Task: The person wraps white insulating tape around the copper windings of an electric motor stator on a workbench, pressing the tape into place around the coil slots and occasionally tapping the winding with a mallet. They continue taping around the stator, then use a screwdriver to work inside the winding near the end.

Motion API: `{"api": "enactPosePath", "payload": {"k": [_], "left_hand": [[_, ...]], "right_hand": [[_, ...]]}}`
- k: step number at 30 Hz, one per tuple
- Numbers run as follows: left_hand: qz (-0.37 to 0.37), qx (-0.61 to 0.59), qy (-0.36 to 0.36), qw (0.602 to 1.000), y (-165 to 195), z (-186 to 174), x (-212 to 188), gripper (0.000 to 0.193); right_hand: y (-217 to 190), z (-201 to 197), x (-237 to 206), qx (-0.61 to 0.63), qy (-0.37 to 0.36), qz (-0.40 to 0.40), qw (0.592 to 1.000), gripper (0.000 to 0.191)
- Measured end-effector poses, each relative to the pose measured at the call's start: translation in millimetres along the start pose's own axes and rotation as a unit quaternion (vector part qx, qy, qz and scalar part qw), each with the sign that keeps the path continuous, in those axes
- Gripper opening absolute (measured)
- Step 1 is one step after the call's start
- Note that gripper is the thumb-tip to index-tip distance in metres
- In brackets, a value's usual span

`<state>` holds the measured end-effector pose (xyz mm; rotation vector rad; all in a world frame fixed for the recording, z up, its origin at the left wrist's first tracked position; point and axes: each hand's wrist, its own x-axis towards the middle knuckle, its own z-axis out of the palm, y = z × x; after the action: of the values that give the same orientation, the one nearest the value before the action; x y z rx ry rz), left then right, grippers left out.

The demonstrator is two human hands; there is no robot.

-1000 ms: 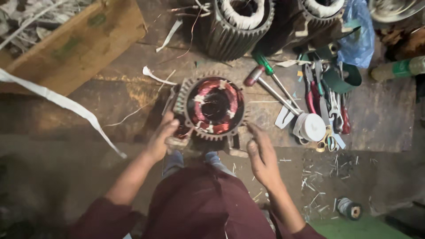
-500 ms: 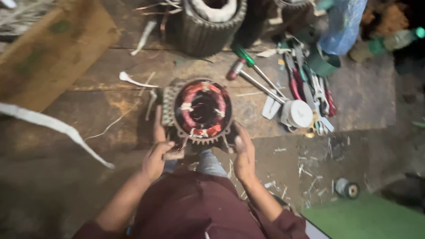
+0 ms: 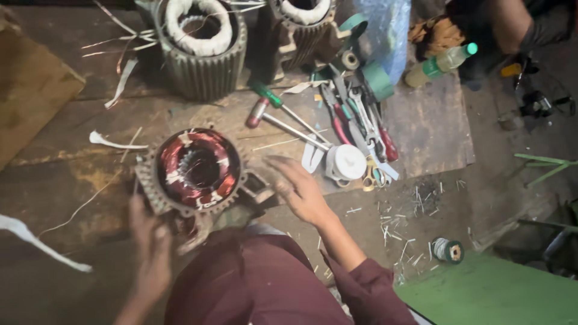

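A round motor stator (image 3: pixel 197 170) with copper-red windings and a finned grey housing lies face-up on the wooden board in front of me. My left hand (image 3: pixel 150 244) rests against its near-left edge, blurred; its grip is unclear. My right hand (image 3: pixel 299 188) hovers just right of the stator with fingers spread, holding nothing. It is a short way from a white tape roll (image 3: pixel 347 162) and two screwdrivers (image 3: pixel 283 117).
Two more finned stators (image 3: pixel 201 51) stand at the back. A pile of pliers, scissors and tape (image 3: pixel 361 114) lies right of centre, near a green-capped bottle (image 3: pixel 439 63). A small wire spool (image 3: pixel 447 250) sits on the floor. Another person's arm (image 3: pixel 512 24) shows top right.
My right hand has left the stator's near edge and moved right, fingers spread. The view has shifted and come closer. My left hand stays at the stator's near-left side.
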<state>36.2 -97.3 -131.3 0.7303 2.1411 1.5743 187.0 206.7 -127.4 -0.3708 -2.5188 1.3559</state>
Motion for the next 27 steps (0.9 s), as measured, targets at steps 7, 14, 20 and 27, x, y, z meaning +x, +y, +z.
{"api": "enactPosePath", "payload": {"k": [7,14,20,27], "left_hand": [[-0.138,-0.171,0.241,0.945,-61.1,12.8,-76.3,0.075],[-0.154,-0.114,0.275,0.942,-37.1,44.2,-99.0,0.065],[-0.107,-0.038,0.291,0.95,1.3,55.2,-107.8,0.058],[-0.058,0.049,0.278,0.958,48.7,41.4,-89.3,0.047]], "right_hand": [[57.9,-61.5,-3.7,-0.418,0.199,0.016,0.886,0.046],[85.4,-72.6,90.8,-0.4,0.092,0.007,0.912,0.031],[64.9,-42.1,136.2,-0.307,0.079,-0.028,0.948,0.022],[28.3,-73.4,129.0,-0.011,0.103,0.015,0.994,0.016]]}}
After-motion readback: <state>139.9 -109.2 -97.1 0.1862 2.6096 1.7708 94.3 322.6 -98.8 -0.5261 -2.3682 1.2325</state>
